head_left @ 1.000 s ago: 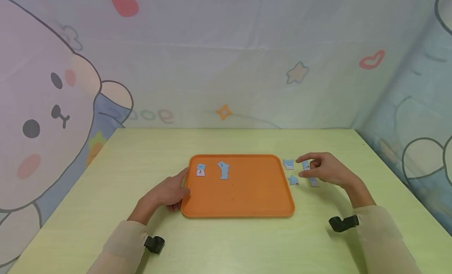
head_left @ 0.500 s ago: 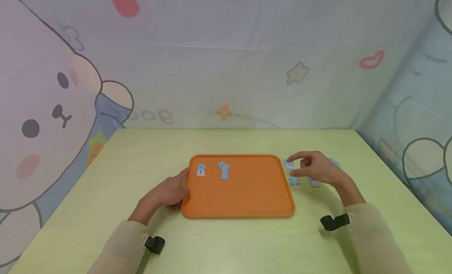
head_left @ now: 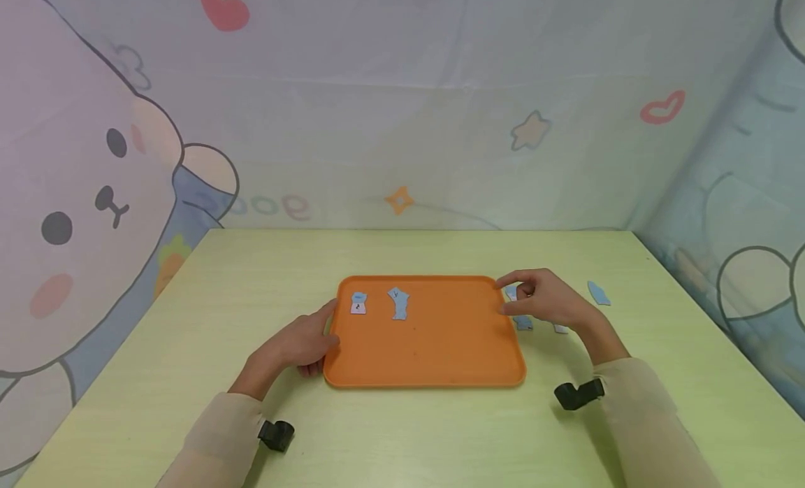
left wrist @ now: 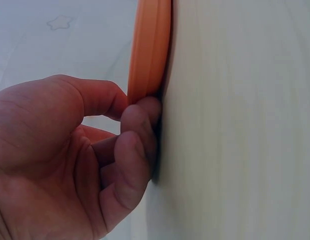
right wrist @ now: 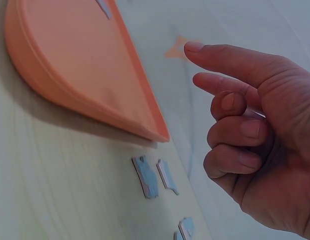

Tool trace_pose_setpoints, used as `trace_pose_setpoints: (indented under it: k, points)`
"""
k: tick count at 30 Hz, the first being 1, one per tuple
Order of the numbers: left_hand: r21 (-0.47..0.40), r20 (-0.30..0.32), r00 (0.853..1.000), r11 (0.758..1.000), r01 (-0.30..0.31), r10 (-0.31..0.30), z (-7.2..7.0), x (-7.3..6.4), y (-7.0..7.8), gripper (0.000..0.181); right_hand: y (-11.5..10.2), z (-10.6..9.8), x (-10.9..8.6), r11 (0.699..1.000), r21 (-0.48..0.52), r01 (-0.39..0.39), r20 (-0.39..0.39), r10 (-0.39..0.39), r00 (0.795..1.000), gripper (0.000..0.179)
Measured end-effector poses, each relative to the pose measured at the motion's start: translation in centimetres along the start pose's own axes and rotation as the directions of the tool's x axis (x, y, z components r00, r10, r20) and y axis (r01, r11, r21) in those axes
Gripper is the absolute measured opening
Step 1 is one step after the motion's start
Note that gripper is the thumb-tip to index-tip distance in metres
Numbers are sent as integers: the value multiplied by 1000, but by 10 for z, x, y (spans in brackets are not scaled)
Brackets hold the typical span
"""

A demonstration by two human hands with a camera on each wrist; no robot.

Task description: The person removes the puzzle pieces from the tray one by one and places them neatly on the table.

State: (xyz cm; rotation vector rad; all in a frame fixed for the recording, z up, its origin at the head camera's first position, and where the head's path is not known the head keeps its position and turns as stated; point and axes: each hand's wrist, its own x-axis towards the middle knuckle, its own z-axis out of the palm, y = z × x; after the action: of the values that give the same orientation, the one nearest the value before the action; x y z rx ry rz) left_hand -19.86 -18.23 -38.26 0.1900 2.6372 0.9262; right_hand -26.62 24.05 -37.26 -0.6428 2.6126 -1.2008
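Note:
My left hand [head_left: 303, 342] grips the left edge of an orange tray [head_left: 440, 348]; in the left wrist view its thumb and curled fingers meet the rim. Two flat light-blue and pale puzzle pieces lie apart on the tray, one piece [head_left: 358, 304] near the left rim, the other piece [head_left: 399, 305] further right. Over the tray's right edge hovers my right hand [right wrist: 265, 110], thumb and index finger extended apart, other fingers curled, holding nothing. Below it, one blue piece [head_left: 523, 323] lies beside the tray; another piece [head_left: 511, 292] is partly hidden by the hand.
Further right on the pale table [head_left: 402, 432] lie a blue piece [head_left: 599, 293] and a piece [head_left: 561, 328] mostly covered by the right hand. A printed cloth backdrop [head_left: 402, 124] rises behind the table's far edge, with another side at right.
The right hand has moved left, from above the loose pieces to the tray's right edge. A blue piece at far right has come into view. Left hand and tray stay put.

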Motion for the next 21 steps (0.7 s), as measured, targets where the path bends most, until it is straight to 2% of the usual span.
trace_pose_setpoints:
  k: [10, 21]
  points:
    - [-20, 10, 1000, 1000, -15, 15, -1, -1, 1, 72, -16, 13, 13, 1000, 12, -17, 21, 17, 1000, 46]
    - [-17, 3, 1000, 1000, -17, 17, -1, -1, -1, 70, -24, 27, 24, 998, 46, 34, 36, -36, 999, 47]
